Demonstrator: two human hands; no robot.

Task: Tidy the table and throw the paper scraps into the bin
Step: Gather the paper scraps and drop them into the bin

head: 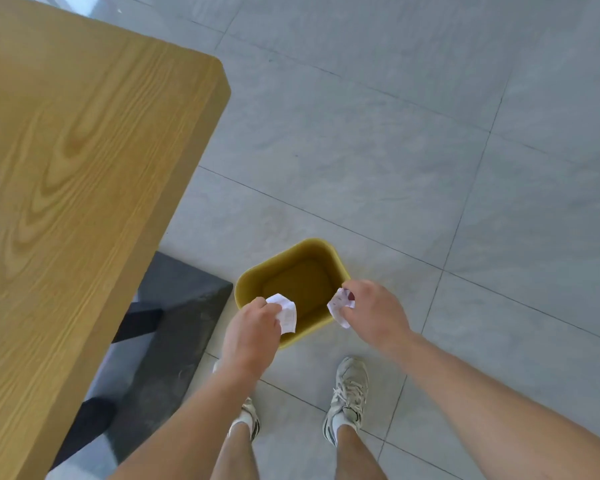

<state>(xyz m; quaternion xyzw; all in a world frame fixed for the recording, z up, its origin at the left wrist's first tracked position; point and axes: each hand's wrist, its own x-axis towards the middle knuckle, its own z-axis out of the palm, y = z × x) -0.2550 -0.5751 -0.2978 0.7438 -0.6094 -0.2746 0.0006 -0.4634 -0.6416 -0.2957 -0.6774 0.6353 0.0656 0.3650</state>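
Head view, straight down onto a yellow bin (312, 242) standing upright on the grey tiled floor (395, 150), just off the corner of the wooden counter (84, 150). Above the bin's near-left rim, left hand (252, 329), fingers (269, 308) curled round a crumpled white paper scrap (288, 311) hanging over the opening. Above the near-right rim, right hand (373, 306), fingers (349, 311) pinching a second paper scrap (338, 306), likewise crumpled, seen partly against the opening and partly against the rim. Both scraps held in the air, apart from each other. Inside of the bin brownish, its bottom in shade. Left of the bin, dark base (184, 306) under the counter, resting on the floor. Nearer the camera, two pale laced shoes (349, 396) on the tiles, the left one mostly hidden behind the left forearm.
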